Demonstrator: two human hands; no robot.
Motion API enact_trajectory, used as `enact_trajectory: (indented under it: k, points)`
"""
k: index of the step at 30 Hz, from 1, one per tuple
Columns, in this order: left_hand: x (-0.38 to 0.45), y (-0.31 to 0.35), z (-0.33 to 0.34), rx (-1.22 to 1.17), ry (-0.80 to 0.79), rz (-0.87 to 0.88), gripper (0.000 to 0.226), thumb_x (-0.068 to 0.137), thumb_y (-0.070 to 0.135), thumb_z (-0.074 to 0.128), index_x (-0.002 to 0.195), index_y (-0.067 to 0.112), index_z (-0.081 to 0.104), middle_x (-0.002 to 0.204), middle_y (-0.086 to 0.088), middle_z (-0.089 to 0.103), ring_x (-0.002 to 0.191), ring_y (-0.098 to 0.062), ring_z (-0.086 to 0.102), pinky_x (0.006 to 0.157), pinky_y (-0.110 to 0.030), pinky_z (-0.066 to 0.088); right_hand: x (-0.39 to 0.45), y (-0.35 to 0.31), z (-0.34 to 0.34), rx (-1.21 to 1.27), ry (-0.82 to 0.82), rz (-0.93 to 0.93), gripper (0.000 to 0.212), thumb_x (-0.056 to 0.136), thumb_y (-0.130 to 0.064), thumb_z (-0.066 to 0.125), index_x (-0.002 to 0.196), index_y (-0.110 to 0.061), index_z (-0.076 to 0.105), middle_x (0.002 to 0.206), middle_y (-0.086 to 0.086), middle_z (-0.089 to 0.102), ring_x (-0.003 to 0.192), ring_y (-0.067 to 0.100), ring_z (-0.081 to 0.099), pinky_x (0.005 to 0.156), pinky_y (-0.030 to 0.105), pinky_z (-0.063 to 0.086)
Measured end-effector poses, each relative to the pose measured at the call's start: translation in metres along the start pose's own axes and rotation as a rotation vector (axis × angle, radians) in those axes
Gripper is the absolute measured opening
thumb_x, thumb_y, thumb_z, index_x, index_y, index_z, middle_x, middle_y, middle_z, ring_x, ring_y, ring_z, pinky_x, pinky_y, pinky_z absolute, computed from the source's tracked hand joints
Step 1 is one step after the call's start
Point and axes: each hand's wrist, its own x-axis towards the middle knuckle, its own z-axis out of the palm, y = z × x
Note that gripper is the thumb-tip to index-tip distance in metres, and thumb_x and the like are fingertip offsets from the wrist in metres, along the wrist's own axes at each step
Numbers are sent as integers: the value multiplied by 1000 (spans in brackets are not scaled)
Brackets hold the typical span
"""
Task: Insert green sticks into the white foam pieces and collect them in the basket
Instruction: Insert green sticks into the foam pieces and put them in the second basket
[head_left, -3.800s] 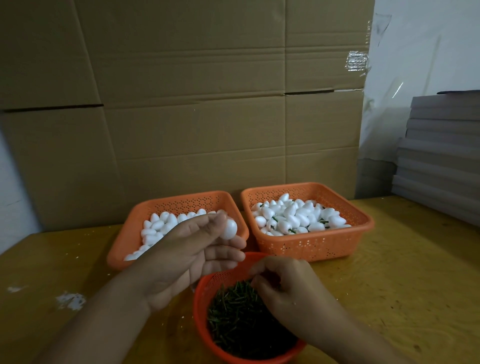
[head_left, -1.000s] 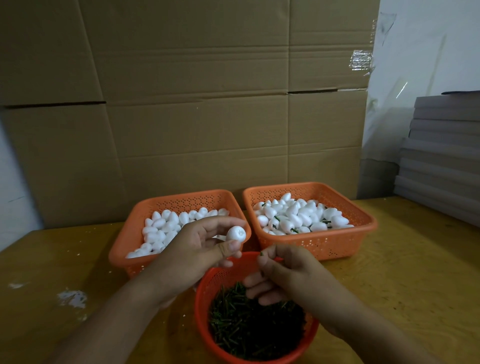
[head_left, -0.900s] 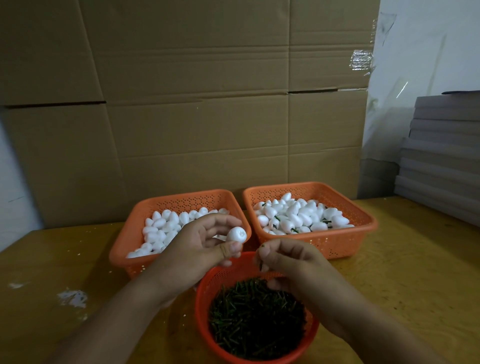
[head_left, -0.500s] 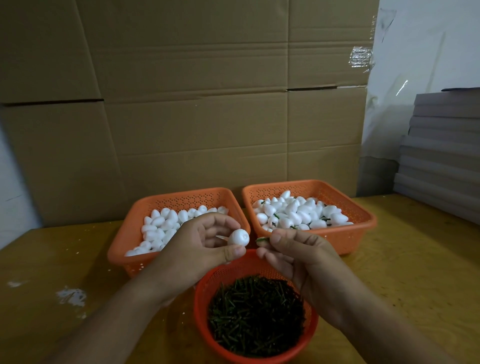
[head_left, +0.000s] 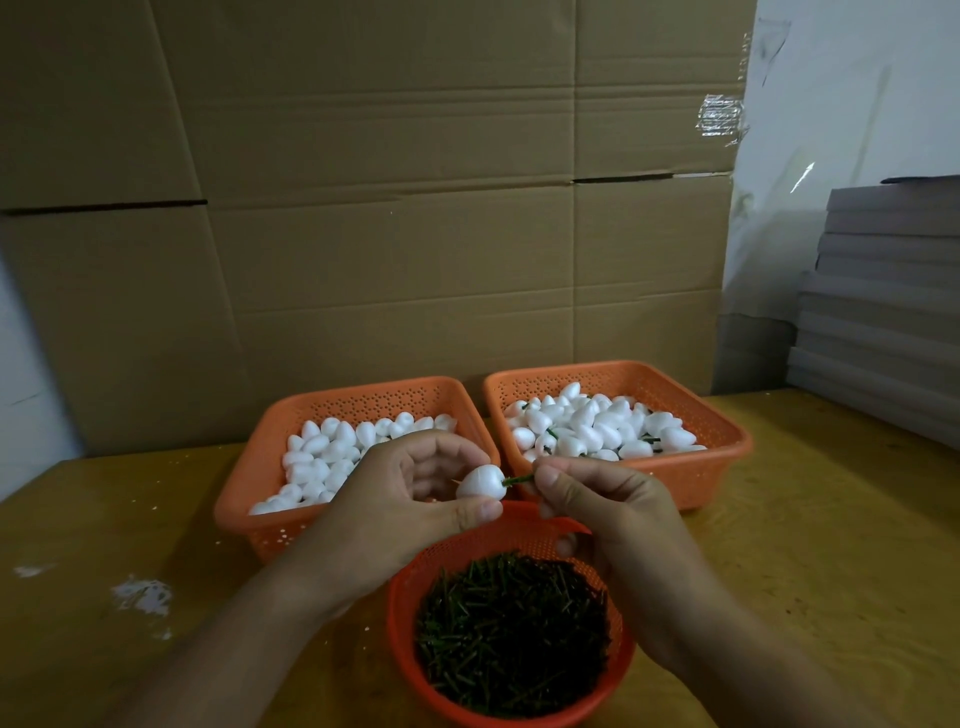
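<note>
Head view, left hand (head_left: 400, 514) gripping foam piece (head_left: 480, 481), right hand (head_left: 613, 525) pinching green stick (head_left: 517, 480), above round basket's rim (head_left: 524, 512).

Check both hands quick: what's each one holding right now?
Left hand: closed, holding a white foam piece.
Right hand: closed, pinching a green stick at the foam piece.

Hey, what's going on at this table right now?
A person is fitting green sticks into white foam pieces. The left hand holds one foam piece, and the right hand pinches a green stick whose tip meets it. Below them sits a round orange basket of sticks. Behind, the left basket holds plain foam pieces; the right basket holds pieces with sticks showing.
</note>
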Motion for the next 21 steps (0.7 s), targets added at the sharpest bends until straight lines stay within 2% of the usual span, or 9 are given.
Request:
enact_trajectory:
  k: [13, 21]
  points:
    - [0, 0, 4, 54, 0, 52, 32, 69, 29, 85, 99, 35, 75, 106, 2, 76, 102, -14, 71, 94, -24, 55, -5, 3, 4, -135, -15, -61, 18, 75, -30, 74, 80, -13, 79, 67, 2, 65, 62, 7, 58, 50, 19, 44]
    - [0, -4, 5, 71, 18, 52, 33, 69, 31, 85, 99, 38, 74, 106, 6, 75, 101, -13, 71, 94, -25, 55, -7, 3, 7, -131, -4, -12, 12, 87, -17, 71, 81, -11, 79, 69, 3, 67, 62, 6, 59, 50, 18, 45]
